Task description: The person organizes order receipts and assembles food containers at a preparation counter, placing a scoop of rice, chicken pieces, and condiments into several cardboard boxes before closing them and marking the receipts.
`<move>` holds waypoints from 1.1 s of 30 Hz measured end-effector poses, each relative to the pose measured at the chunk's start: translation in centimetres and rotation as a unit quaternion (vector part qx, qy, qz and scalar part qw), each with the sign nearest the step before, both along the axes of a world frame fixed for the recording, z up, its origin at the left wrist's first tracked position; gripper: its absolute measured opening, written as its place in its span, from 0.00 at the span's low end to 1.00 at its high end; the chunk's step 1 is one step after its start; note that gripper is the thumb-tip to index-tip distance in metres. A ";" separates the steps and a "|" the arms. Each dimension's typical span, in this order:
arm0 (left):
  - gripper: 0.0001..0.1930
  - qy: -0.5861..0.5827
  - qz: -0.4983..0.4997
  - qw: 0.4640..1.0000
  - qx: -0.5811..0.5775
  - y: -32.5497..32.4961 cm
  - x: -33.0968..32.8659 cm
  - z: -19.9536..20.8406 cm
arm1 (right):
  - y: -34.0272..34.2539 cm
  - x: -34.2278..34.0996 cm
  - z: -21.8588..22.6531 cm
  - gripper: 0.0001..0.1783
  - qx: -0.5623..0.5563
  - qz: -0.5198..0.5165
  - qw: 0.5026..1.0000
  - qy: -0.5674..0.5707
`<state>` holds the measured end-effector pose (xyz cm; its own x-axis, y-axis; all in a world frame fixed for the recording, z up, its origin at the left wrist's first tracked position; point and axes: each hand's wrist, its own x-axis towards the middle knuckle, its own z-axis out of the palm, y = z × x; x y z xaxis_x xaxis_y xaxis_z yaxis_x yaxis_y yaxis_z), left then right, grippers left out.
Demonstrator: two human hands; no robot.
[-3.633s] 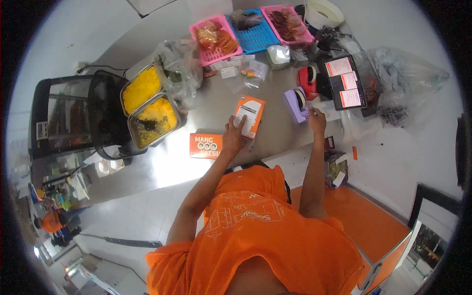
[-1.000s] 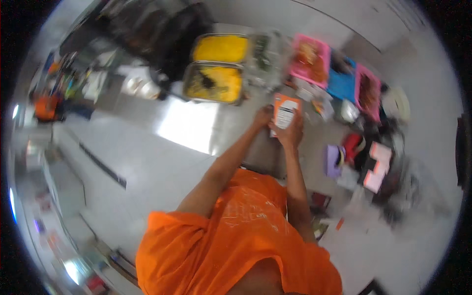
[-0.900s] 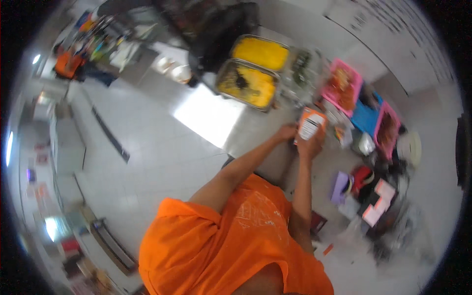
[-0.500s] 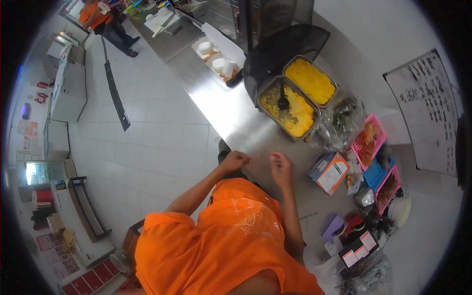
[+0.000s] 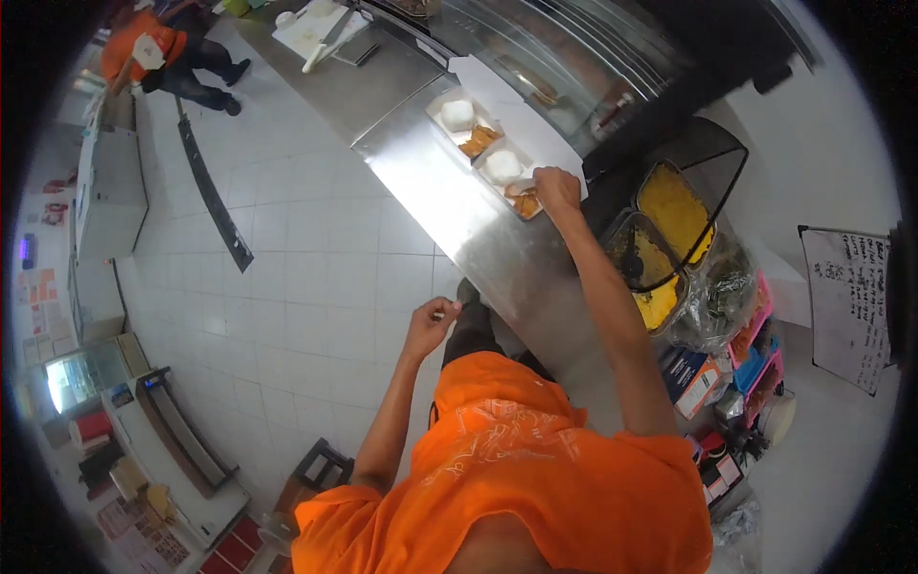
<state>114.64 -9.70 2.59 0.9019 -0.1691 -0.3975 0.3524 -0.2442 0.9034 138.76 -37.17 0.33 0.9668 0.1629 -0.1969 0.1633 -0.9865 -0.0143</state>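
Observation:
My right hand (image 5: 557,189) reaches over the steel counter to the near one of two open white paper food boxes. Its fingers are closed at the box's side, beside the fried pieces (image 5: 523,202); what they grip is hidden. In this box (image 5: 499,178) a white mound of rice lies next to the fried pieces. The far box (image 5: 449,113) holds another rice mound (image 5: 457,116) and browned pieces (image 5: 480,141). Both lids stand open toward the glass case. My left hand (image 5: 433,320) hangs over the floor, left of the counter edge, fingers curled into a pinch; their contents are unclear.
Right of my forearm are metal trays of yellow food (image 5: 676,212), partly behind a black frame (image 5: 736,158), and a plastic bag (image 5: 712,304). A glass display case (image 5: 574,57) borders the counter. A knife (image 5: 328,40) lies farther off. Another person (image 5: 153,48) stands far left.
My right hand has moved forward from above the near counter to the near food box. My left hand stays off the counter, curled. The view has shifted, bringing the boxes closer.

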 end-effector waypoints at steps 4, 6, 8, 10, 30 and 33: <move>0.16 -0.315 0.149 0.904 0.250 1.8 3.4 1.5 | 6.9 -8.0 7.0 0.19 0.428 -0.083 0.841 0.320; 0.22 -0.107 0.016 0.994 -0.014 2.9 5.7 0.8 | 8.0 -10.4 8.5 0.20 0.536 -0.002 0.714 0.451; 0.24 0.074 -0.024 0.987 -0.143 2.1 8.2 1.7 | 8.1 -10.3 7.3 0.20 0.566 -0.063 0.719 0.398; 0.26 0.258 -0.051 0.939 -0.223 1.6 10.0 2.5 | 8.3 -9.7 6.4 0.18 0.576 -0.178 0.733 0.316; 0.05 -0.068 -0.211 0.975 -0.022 3.7 23.1 18.1 | 7.0 -19.5 -4.9 0.18 0.398 -0.353 0.846 0.028; 0.09 -0.168 -0.281 0.944 0.028 3.1 24.8 19.7 | 4.1 -25.0 -5.6 0.18 0.419 -0.363 0.831 0.050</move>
